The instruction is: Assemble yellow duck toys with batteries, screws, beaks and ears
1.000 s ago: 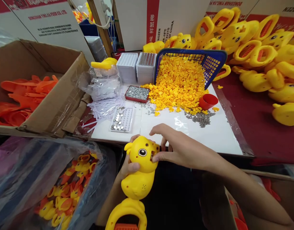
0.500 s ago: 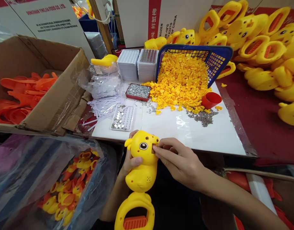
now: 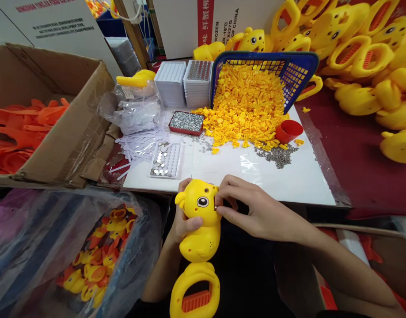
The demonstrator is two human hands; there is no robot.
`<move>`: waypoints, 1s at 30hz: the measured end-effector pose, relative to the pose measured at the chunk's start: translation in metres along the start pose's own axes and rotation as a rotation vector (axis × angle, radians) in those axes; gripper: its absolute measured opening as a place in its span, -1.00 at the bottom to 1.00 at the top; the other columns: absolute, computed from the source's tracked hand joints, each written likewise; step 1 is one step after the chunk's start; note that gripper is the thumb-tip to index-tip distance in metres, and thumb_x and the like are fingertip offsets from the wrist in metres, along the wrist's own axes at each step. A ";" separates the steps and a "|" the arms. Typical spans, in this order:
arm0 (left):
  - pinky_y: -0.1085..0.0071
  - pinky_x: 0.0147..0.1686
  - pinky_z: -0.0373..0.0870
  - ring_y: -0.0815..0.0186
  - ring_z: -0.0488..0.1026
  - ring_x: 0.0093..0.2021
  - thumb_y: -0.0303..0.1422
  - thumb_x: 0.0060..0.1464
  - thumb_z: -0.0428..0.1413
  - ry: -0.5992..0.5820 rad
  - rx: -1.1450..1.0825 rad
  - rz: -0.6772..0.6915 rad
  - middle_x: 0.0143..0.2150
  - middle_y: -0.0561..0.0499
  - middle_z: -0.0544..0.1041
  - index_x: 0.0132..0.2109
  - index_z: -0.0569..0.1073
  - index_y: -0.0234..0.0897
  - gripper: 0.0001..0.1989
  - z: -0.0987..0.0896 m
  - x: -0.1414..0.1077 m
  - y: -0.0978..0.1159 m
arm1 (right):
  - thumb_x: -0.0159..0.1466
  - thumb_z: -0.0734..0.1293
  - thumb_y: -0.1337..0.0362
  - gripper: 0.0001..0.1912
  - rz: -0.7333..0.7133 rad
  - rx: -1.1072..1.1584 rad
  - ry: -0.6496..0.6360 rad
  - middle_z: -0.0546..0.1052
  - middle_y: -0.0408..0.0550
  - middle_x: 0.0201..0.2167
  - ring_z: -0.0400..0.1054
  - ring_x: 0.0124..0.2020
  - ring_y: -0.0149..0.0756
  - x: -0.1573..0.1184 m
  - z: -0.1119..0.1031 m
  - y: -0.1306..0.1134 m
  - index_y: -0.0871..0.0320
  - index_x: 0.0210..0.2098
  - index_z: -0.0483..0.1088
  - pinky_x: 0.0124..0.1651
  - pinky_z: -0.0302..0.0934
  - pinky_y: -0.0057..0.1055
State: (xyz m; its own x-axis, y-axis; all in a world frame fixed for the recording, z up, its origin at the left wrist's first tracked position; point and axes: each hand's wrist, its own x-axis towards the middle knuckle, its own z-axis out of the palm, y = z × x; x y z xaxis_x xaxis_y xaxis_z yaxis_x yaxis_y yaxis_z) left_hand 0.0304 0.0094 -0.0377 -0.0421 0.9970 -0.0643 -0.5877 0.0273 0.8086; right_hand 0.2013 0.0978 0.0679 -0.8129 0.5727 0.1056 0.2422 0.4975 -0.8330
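Note:
My left hand (image 3: 186,225) is wrapped round the back of a yellow toy duck (image 3: 200,238), its thumb lying across the neck. The toy stands upright, with a ring handle (image 3: 214,287) holding an orange grip piece at the bottom. At the right side of the toy's head, by the opening, my right hand (image 3: 245,205) pinches a small shiny metal piece (image 3: 215,207) between thumb and fingers. Part of the opening is hidden by those fingers.
On the white table (image 3: 222,170) lie a blue basket (image 3: 302,79) spilling yellow clips, a red cup (image 3: 289,131), screws (image 3: 278,157), a red tray (image 3: 186,123) and a tray of discs (image 3: 165,160). A cardboard box (image 3: 63,128) stands left; yellow toys (image 3: 358,99) are piled right.
The toy has shifted slightly right and turned a little. My right fingers have drawn back from inside the opening, and a shiny metal piece now shows between them. The whole view has shifted slightly.

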 end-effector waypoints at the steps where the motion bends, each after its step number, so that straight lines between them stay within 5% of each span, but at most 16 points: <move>1: 0.12 -0.07 0.52 0.01 0.56 -0.05 -0.05 -0.18 0.34 0.005 -0.021 0.005 0.18 -0.10 0.42 0.25 0.00 0.09 -0.07 0.001 0.000 0.000 | 0.37 0.31 0.40 -0.94 -0.001 0.002 -0.018 0.42 -0.09 -0.23 0.36 -0.25 -0.41 0.000 -0.002 0.001 0.16 -0.22 0.44 -0.17 0.30 -0.48; 10: 0.17 -0.15 0.55 0.05 0.57 -0.09 -0.11 -0.17 0.36 -0.004 -0.038 0.054 0.08 -0.05 0.48 0.23 0.06 0.06 -0.11 0.001 0.001 -0.002 | 0.38 0.34 0.39 -0.91 -0.023 0.011 -0.038 0.46 -0.07 -0.24 0.40 -0.23 -0.37 0.001 -0.005 0.009 0.17 -0.22 0.52 -0.17 0.31 -0.47; 19: 0.34 -0.29 0.55 0.23 0.57 -0.28 -0.13 -0.14 0.40 0.078 0.164 0.122 -0.11 0.03 0.51 0.16 0.13 -0.03 -0.19 0.004 0.003 0.004 | 0.32 0.26 0.51 -0.79 0.006 -0.419 0.031 0.49 -0.01 -0.30 0.37 -0.28 -0.26 0.001 0.007 0.005 0.19 -0.37 0.46 -0.21 0.22 -0.34; 22: 0.35 -0.27 0.54 0.25 0.57 -0.23 -0.17 -0.14 0.42 0.043 0.201 0.117 -0.02 0.01 0.49 0.14 0.17 -0.03 -0.22 0.004 0.002 0.008 | 0.26 0.33 0.52 -0.85 0.197 -0.223 -0.031 0.45 -0.10 -0.32 0.33 -0.31 -0.33 0.005 0.001 0.008 0.16 -0.34 0.34 -0.26 0.19 -0.40; 26: 0.18 -0.06 0.54 0.06 0.54 0.02 -0.15 -0.18 0.43 -0.027 0.190 0.108 0.15 -0.07 0.43 0.14 0.20 -0.01 -0.21 0.009 -0.001 0.008 | 0.13 0.45 0.41 -0.65 0.398 0.115 -0.101 0.40 -0.19 -0.30 0.27 -0.32 -0.38 0.009 -0.010 0.014 0.11 -0.22 0.21 -0.31 0.20 -0.46; 30: 0.12 -0.05 0.54 0.04 0.53 0.04 0.01 -0.08 0.34 0.072 0.091 0.172 0.15 -0.04 0.45 0.20 0.16 0.10 -0.23 0.019 -0.003 -0.004 | 0.29 0.33 0.11 -0.56 0.343 0.440 -0.148 0.41 0.01 0.04 0.34 0.00 -0.26 0.007 0.003 0.018 0.11 0.08 0.20 0.04 0.29 -0.26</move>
State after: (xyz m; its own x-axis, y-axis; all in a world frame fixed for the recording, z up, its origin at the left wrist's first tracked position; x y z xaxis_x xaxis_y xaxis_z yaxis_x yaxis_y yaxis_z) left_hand 0.0481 0.0074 -0.0301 -0.1950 0.9799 0.0410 -0.4915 -0.1338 0.8605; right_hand 0.1985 0.1091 0.0522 -0.7999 0.5404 -0.2610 0.2875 -0.0365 -0.9571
